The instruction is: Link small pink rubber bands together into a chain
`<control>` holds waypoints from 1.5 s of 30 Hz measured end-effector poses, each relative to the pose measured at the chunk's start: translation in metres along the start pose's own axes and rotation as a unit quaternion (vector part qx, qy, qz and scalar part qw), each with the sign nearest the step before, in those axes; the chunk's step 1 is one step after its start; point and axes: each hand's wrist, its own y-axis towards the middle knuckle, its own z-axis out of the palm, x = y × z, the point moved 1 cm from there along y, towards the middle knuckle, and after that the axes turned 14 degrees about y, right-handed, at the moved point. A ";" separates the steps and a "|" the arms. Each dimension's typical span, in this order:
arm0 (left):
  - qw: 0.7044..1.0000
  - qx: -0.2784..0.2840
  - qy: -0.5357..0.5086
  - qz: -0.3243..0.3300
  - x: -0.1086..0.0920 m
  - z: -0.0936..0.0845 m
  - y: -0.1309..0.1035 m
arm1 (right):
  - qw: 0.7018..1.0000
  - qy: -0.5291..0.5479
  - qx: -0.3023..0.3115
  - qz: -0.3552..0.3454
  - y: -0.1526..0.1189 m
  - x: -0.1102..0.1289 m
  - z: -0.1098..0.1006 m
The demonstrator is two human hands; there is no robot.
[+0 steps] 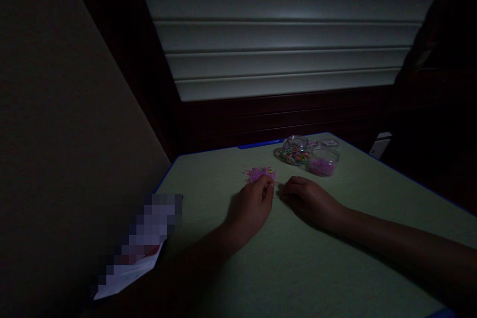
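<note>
A small loose pile of thin pink strands or bands [260, 174] lies on the green tabletop. My left hand [255, 203] rests at its near edge, thumb and forefinger pinched together. Anything between those fingertips is too small and dark to name. Just to the right, my right hand [312, 202] lies low over the table with its fingers curled together. Its fingertips point toward my left hand, a short gap away, and whatever they hold is hidden. Behind the hands stand a clear jar of multicoloured bands [295, 153] and a clear jar with pink contents [322, 163].
A clear round lid [328, 143] lies behind the jars. The green table [357, 258] has a blue edge. At its left side is a partly blurred-out pale item [137, 263]. A wall stands at left, and a dark wooden panel with pale slats [283, 39] rises behind.
</note>
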 end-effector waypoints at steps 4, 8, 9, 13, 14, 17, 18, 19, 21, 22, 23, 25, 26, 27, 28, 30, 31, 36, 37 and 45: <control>1.000 0.003 -0.003 -0.001 -0.001 -0.001 0.000 | 0.998 0.049 -0.024 0.026 0.001 -0.005 -0.001; 1.000 0.005 -0.011 -0.004 -0.002 0.000 0.000 | 0.989 0.120 -0.056 0.068 0.003 -0.014 -0.003; 1.000 0.005 -0.013 -0.003 -0.001 0.001 0.000 | 0.987 0.130 -0.060 0.073 0.003 -0.016 -0.004; 1.000 0.007 -0.020 -0.003 0.000 0.001 0.000 | 0.985 0.139 -0.067 0.073 0.004 -0.017 -0.005; 1.000 0.007 -0.021 -0.006 0.000 0.001 0.000 | 0.987 0.137 -0.060 0.066 0.004 -0.015 -0.005; 0.999 0.010 -0.025 -0.017 0.000 0.000 0.000 | 0.992 0.118 -0.019 0.028 0.003 -0.008 -0.005; 0.999 0.010 -0.027 -0.019 -0.001 -0.001 0.000 | 0.994 0.111 -0.002 0.014 0.003 -0.006 -0.004; 0.999 0.010 -0.029 -0.021 -0.001 -0.002 0.000 | 0.994 0.104 0.013 0.002 0.003 -0.004 -0.004; 0.999 0.008 -0.031 -0.019 -0.002 -0.002 0.000 | 0.995 0.089 0.031 -0.016 0.003 -0.003 -0.003; 0.999 0.007 -0.031 -0.018 -0.003 -0.003 0.000 | 0.996 0.079 0.037 -0.022 0.004 -0.003 -0.002; 0.999 0.006 -0.030 -0.017 -0.003 -0.003 0.000 | 0.996 0.068 0.041 -0.027 0.004 -0.004 -0.002; 1.000 0.006 -0.025 -0.017 -0.003 -0.002 0.000 | 0.997 0.051 0.044 -0.035 0.004 -0.005 -0.001; 1.000 0.006 -0.022 -0.017 -0.003 -0.002 0.000 | 0.997 0.048 0.046 -0.036 0.004 -0.006 -0.002; 1.000 0.006 -0.020 -0.017 -0.002 -0.001 0.000 | 0.997 0.049 0.044 -0.035 0.004 -0.006 -0.002; 1.000 0.006 -0.018 -0.016 -0.002 -0.001 0.000 | 0.997 0.052 0.041 -0.032 0.004 -0.006 -0.002; 1.000 0.008 -0.014 -0.011 -0.001 0.000 0.000 | 0.997 0.061 0.034 -0.025 0.004 -0.006 -0.003; 1.000 0.008 -0.012 -0.007 0.000 0.001 0.000 | 0.997 0.065 0.030 -0.023 0.004 -0.006 -0.003; 1.000 0.002 -0.007 0.004 0.001 0.002 0.001 | 0.997 0.079 0.019 -0.008 0.004 -0.007 -0.003; 1.000 0.002 -0.008 0.005 0.001 0.002 0.001 | 0.996 0.089 0.015 0.002 0.004 -0.008 -0.004; 1.000 -0.003 0.012 0.014 -0.004 -0.002 -0.001 | 0.972 0.200 -0.041 0.113 0.009 -0.022 -0.014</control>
